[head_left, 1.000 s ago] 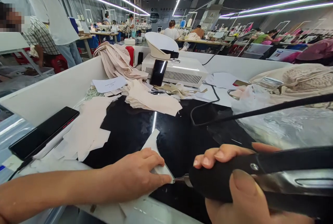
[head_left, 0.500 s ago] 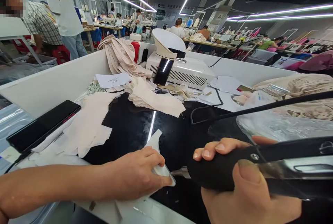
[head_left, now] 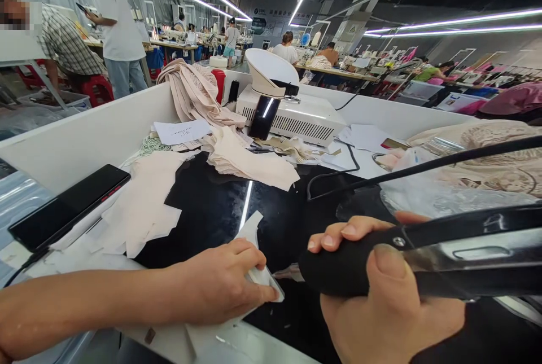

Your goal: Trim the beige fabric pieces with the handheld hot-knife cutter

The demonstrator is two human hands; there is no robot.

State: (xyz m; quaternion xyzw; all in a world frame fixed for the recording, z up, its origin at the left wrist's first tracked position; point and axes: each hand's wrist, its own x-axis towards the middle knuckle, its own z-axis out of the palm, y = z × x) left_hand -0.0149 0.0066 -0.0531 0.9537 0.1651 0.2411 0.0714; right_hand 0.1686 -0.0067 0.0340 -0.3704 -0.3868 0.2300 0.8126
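My left hand (head_left: 220, 285) presses down on a small white fabric piece (head_left: 253, 234) lying on the black glossy work surface (head_left: 212, 211), fingers curled over its near end. My right hand (head_left: 381, 302) is wrapped round the thick black handle of a corded cutting tool (head_left: 347, 265). The tool's metal tip (head_left: 283, 273) sits right at the fabric edge beside my left fingertips. A black cable (head_left: 423, 167) runs from the tool off to the right.
A black phone (head_left: 68, 206) lies at the left on beige cut pieces (head_left: 144, 206). More beige fabric (head_left: 245, 163), papers and a white machine (head_left: 292, 115) stand at the back. A plastic bag (head_left: 427, 194) and lace fabric (head_left: 495, 149) sit at the right. Other people work at distant tables.
My right hand and the tool have lifted slightly and shifted a little left, its tip staying at the fabric edge. My left hand holds the piece in place.
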